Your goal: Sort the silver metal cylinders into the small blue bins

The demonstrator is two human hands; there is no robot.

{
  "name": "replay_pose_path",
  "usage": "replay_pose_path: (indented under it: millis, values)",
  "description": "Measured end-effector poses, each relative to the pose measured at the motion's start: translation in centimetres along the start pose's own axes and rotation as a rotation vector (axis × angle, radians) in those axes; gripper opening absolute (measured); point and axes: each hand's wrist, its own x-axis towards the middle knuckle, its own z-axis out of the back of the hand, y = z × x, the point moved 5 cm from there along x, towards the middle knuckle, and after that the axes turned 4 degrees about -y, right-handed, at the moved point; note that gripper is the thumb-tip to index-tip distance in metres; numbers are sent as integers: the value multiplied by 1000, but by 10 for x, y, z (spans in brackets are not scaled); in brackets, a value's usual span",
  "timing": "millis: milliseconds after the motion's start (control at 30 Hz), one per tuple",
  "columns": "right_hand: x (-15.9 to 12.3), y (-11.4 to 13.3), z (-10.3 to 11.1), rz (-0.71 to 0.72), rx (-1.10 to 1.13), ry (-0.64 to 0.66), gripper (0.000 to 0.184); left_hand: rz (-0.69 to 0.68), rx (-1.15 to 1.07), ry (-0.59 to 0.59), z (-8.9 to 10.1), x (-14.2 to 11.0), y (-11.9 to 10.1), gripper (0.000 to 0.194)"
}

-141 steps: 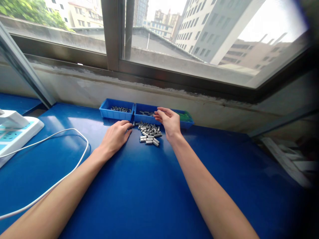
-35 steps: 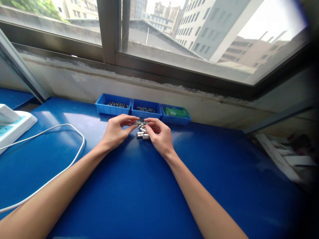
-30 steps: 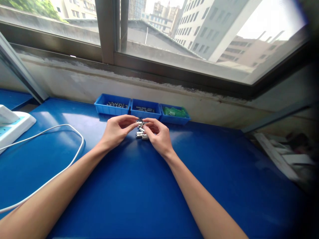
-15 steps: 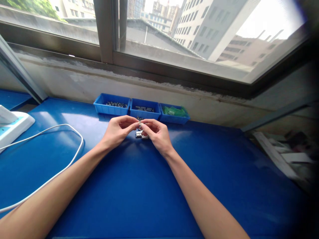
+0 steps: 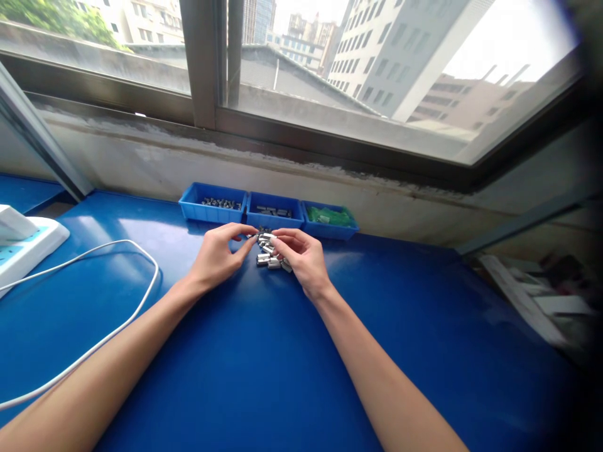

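My left hand (image 5: 218, 256) is at the left edge of a pile of small silvery metal pieces (image 5: 264, 260), thumb and forefinger pinched together. What lies between those fingertips is too small to make out. My right hand (image 5: 305, 258) pinches a short, oblong silvery metal piece (image 5: 268, 236) over the pile, its near end covered by the fingers. The two hands are a small gap apart. Part of the pile is hidden behind my right fingers.
Behind the pile stand three blue bins: a left bin (image 5: 211, 215) with small metal parts, a middle bin (image 5: 274, 220) with longer pieces, and a right bin (image 5: 332, 231) with green plastic. A white cable (image 5: 146, 295) runs from the power strip (image 5: 35, 242) at left.
Half a second ago my fingertips met over the pile. Now the hands have drawn apart, and a silvery piece shows in my right fingers. Earlier my right hand was at the middle bin.
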Motion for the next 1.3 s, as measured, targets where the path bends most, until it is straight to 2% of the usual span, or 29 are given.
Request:
replay_pose_path:
  millis: [100,200,367,500,633,800,1033,1200,1300]
  values:
    - [8,-2,7,20,-30,-73,37,-131,188,33,-2,-1,1,26]
    - [24,1,14,90,-93,-161,36,-226,309,153,-11,-4,6,33]
    - [53,18,19,287,-359,-288,28,-267,411,314,-22,-9,12,40]
    - [66,22,15,394,-714,-283,18,-303,410,326,-22,-8,10,37]
    - [71,19,12,434,-846,-236,16,-306,410,286,-18,-6,10,33]
    - [58,24,8,421,-780,-212,17,-274,470,225,-14,-5,12,35]
    - [10,17,3,349,-598,-105,19,-119,444,214,-8,-4,17,28]
    - [-6,15,0,354,-586,-34,18,-112,331,144,-5,-3,16,25]
    - [-9,19,-2,359,-555,-42,18,-25,156,59,-3,-1,15,25]
